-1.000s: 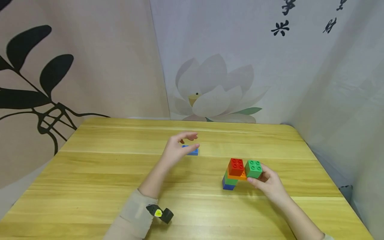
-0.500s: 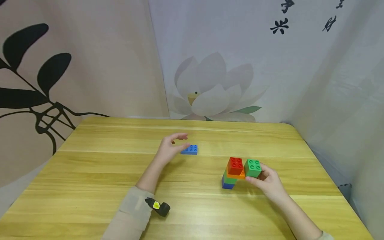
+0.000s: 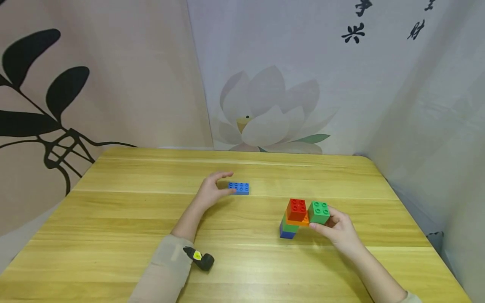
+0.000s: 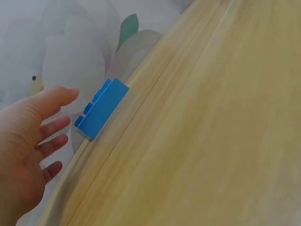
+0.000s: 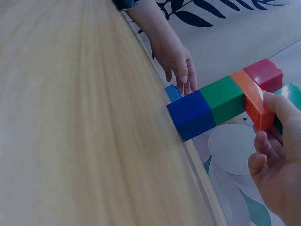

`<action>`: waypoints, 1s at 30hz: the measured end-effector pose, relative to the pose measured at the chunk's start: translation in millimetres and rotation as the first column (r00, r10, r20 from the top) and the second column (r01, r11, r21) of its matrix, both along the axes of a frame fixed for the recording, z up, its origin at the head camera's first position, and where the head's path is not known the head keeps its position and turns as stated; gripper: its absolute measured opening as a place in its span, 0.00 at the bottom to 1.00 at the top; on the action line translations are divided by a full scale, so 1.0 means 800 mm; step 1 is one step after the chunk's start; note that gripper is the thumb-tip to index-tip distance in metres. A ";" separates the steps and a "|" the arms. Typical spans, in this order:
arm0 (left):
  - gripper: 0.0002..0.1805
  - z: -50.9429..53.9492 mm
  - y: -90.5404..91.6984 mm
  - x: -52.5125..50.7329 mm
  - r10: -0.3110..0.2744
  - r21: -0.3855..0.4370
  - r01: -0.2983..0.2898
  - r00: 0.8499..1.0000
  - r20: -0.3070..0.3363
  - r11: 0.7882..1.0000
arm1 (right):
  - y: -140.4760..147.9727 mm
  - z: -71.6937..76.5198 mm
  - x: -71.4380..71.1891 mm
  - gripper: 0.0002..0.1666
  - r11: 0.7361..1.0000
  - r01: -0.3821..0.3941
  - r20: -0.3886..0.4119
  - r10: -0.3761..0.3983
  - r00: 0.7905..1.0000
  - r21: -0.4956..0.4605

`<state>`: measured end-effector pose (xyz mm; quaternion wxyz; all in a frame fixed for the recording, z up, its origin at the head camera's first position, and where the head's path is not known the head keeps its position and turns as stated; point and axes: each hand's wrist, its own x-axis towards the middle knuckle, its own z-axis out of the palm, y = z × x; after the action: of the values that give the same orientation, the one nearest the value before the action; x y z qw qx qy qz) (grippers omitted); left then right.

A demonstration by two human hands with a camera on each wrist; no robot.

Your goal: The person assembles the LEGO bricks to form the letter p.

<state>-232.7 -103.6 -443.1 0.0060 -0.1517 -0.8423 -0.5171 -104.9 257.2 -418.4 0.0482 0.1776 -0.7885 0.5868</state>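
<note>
In the head view my left hand [image 3: 210,192] is beside a blue toy brick [image 3: 242,189] lying flat on the table. The thumb overlaps its left end there, but the left wrist view shows a gap between the spread fingers and the blue brick [image 4: 102,109]. My right hand [image 3: 342,232] grips the overhanging right end of a toy brick stack, near the upper green brick [image 3: 319,212]. Below come an orange brick [image 5: 253,97], a lower green brick [image 5: 221,99] and a dark blue brick [image 5: 190,115] at the base. A red brick [image 3: 297,209] tops the left side.
The wooden table [image 3: 132,235] reaches back to a curtain [image 3: 151,84] printed with leaves and a lotus. A black wrist camera [image 3: 201,258] sits on the left sleeve.
My left hand has drawn left and slightly down, uncovering more of the blue brick. My right hand keeps its grip on the stack and has hardly moved. The view has shifted slightly.
</note>
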 end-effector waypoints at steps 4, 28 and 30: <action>0.31 -0.004 -0.001 -0.001 -0.011 -0.004 0.011 1.000 0.014 1.000 | 0.000 0.000 0.000 0.20 1.000 0.003 0.003 -0.003 1.000 0.001; 0.24 -0.021 0.002 -0.007 -0.017 -0.083 0.016 1.000 -0.013 0.996 | 0.004 -0.001 -0.003 0.20 0.998 0.036 0.027 -0.037 0.999 0.044; 0.23 -0.021 0.003 -0.007 -0.010 -0.088 0.009 1.000 -0.012 0.996 | 0.004 -0.001 -0.003 0.20 0.998 0.034 0.029 -0.035 0.999 0.047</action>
<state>-238.0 -101.4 -459.7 0.0023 -0.1590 -0.8635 -0.4786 -107.1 260.0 -419.4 0.0426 0.1562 -0.8054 0.5701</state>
